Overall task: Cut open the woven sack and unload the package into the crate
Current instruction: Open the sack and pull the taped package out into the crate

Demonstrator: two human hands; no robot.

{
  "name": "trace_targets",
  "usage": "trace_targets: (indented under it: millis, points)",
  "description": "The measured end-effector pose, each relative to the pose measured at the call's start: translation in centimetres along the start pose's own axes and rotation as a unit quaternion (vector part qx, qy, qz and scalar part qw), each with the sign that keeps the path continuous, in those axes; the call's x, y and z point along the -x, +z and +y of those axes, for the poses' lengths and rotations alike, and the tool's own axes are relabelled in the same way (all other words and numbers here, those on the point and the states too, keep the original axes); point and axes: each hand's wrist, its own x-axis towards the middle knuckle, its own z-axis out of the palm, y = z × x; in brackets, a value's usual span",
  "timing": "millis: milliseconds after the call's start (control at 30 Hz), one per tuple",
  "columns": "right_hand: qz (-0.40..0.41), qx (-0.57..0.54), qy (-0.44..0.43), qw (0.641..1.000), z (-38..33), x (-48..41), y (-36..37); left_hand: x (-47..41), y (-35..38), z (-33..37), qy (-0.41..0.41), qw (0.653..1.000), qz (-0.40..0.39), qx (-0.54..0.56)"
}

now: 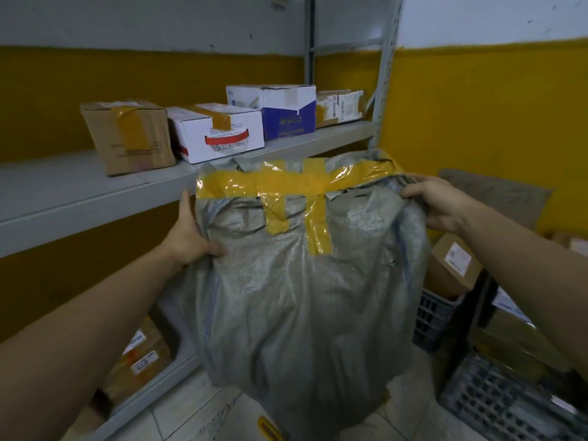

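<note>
The sack [305,281] is held up off the floor, hanging between both hands, in front of the shelf [95,192]. The left hand [191,230] is closed on the sack's left edge, with the thumb pressed into the weave and the fingers hidden behind the fabric. The right hand [436,202] is clenched on the upper right corner, where the cloth is bunched under its fingers. By this two-sided grip the taped mouth is kept upward and the load is left to sag below, probably so that the sack can be carried or turned without spilling.

The tape [286,183] runs across the top between the two hands, with two strips hanging down the near face; the seal looks unbroken, so cutting is judged not yet begun. No blade is seen in either hand. The package is hidden inside the sack. A crate [436,316] stands below the right hand, already holding a box [451,268]; a second grated crate [509,405] lies nearer.
</note>
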Motion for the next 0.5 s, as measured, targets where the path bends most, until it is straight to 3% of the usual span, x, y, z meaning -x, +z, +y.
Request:
trace_targets:
  millis: [100,200,267,367,500]
  points:
    - [0.033,0.024,0.001,0.999,0.6,-0.3,-0.5,-0.2,0.2,-1.6,-0.02,0.998,0.056,0.029]
    - [0.052,-0.037,-0.025,0.998,1.5,-0.2,-1.0,-0.4,-0.9,-1.7,-0.056,0.981,0.048,0.179]
    - [-0.043,-0.093,0.009,0.995,3.2,0.6,-1.3,1.0,-1.0,-2.5,-0.086,0.989,-0.011,0.12]
    - [-0.139,0.009,0.091,0.986,7.0,2.7,-0.7,3.3,0.1,-6.4,-0.15,0.986,-0.065,-0.022]
    - [-0.024,0.092,0.069,0.993,8.7,2.0,0.3,3.3,0.9,-8.9,-0.162,0.987,-0.007,0.019]
